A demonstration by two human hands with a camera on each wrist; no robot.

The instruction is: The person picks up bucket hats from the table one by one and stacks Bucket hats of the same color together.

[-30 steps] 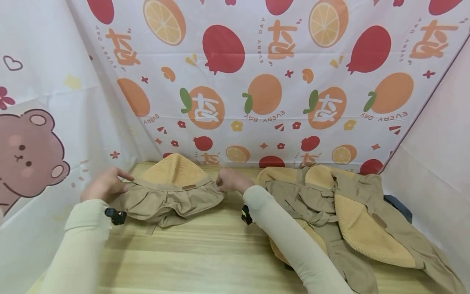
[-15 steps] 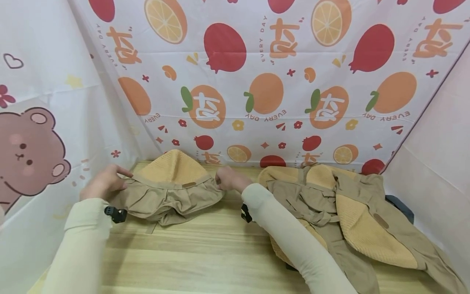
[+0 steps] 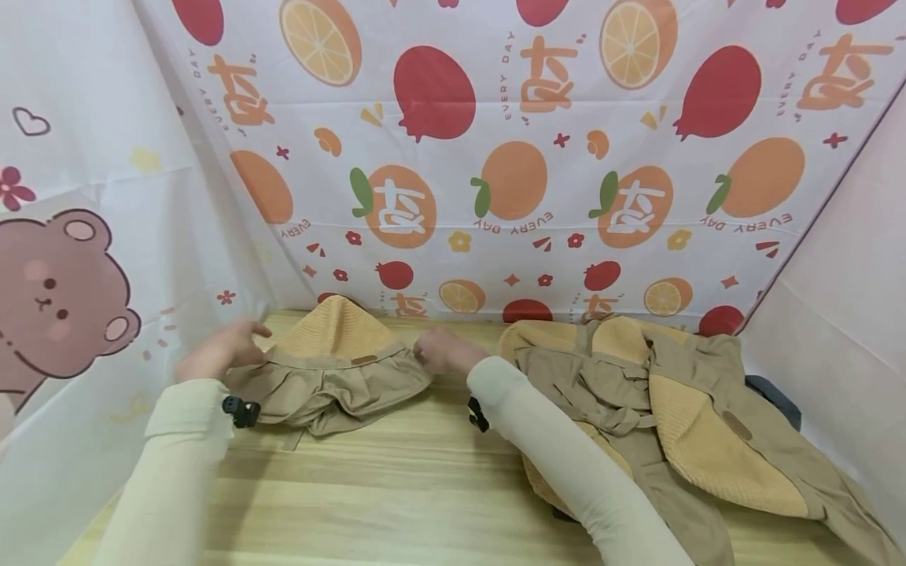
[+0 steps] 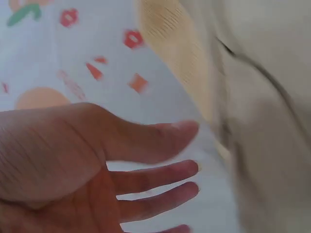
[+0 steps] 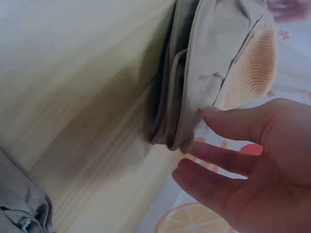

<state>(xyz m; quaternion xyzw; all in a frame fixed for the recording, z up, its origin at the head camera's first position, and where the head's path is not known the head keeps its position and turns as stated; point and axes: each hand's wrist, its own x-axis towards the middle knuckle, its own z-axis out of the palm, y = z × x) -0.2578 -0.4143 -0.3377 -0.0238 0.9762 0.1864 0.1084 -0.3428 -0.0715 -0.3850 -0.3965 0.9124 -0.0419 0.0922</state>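
Khaki cloth sun hat with a peaked yellow straw crown (image 3: 333, 369), lying at the back left of the pale wood-grain table (image 3: 368, 487), near the white fruit-printed curtain (image 3: 439, 196). Bearing a small brown oblong tag (image 3: 365, 359) on its band, with the inside of the crown hidden. Pinched at the right end of its pleated brim (image 3: 347, 401) between thumb and fingers of the right hand (image 3: 444, 350). Just beside the left end, apart from the cloth: left hand (image 3: 225, 347), fingers extended and released. Well to the right, overlapping on the same table: heap of similar khaki-and-straw hats (image 3: 708, 448), partly covering a dark blue-grey object (image 3: 775, 399). Worn at both wrists, near the cream sleeves (image 3: 173, 472): black devices (image 3: 241, 411).
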